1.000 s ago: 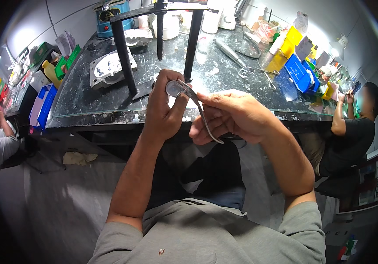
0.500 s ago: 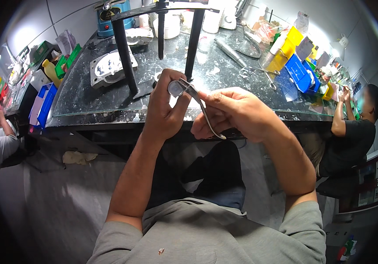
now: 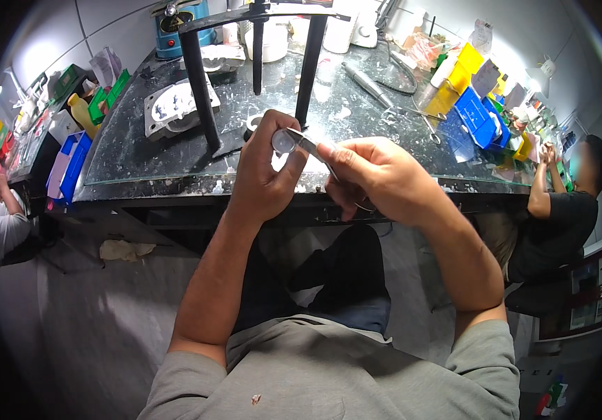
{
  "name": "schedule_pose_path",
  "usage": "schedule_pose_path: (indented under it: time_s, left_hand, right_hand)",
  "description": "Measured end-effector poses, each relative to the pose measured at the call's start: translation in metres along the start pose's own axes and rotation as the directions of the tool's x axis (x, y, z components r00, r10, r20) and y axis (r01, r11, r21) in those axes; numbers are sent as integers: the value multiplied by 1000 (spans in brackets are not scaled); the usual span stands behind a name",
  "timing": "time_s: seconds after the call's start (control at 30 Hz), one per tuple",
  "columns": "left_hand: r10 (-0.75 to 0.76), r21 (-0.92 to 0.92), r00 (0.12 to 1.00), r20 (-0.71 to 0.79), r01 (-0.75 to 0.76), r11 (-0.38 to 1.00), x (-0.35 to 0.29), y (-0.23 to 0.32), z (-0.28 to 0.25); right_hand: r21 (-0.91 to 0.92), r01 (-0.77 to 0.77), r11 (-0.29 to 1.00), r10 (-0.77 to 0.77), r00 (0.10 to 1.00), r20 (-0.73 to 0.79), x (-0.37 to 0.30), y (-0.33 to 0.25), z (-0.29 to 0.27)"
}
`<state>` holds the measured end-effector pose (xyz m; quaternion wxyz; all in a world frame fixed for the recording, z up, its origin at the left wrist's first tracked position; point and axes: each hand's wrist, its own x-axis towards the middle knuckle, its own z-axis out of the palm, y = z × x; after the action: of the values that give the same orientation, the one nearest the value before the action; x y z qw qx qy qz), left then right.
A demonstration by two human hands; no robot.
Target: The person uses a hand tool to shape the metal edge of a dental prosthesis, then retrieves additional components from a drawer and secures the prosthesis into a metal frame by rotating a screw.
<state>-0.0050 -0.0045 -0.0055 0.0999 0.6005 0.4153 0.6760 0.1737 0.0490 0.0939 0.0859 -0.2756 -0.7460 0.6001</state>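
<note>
Between the fingers and thumb of my left hand (image 3: 264, 168) is a small round silvery-clear piece (image 3: 284, 141), its circular face turned up toward me. My right hand (image 3: 378, 171) grips metal pliers (image 3: 309, 145), thumb on top and fingers curled round the handles. The jaws of the pliers meet the right rim of the round piece; whether they bite into it I cannot tell. Most of the handles are hidden by my right hand. Both hands are held just above the near edge of the black workbench (image 3: 126, 164).
A black three-legged frame (image 3: 206, 94) with a central rod stands just beyond my hands. Left of it lies a metal mould (image 3: 175, 105) with white material. A handpiece (image 3: 367, 84) and scissors (image 3: 423, 114) lie right, near blue bins (image 3: 476, 117). Co-workers (image 3: 567, 182) sit at both sides.
My right hand has closed further round the pliers, and the curved handle that stuck out below is now mostly covered. The round piece has tilted slightly and shifted a little right.
</note>
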Motion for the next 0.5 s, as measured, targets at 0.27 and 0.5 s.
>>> schedule_pose_path:
  time_s: [0.27,0.5]
  left_hand:
    - [-47,-39,999,0,47,998,3,9,5]
    - [-87,-53,996,18,88,995,3,10,3]
  right_hand:
    - [351,-161,923,124,984,127,-2,-1,-7]
    - [340,-177,924,140,982,129,2,5,-10]
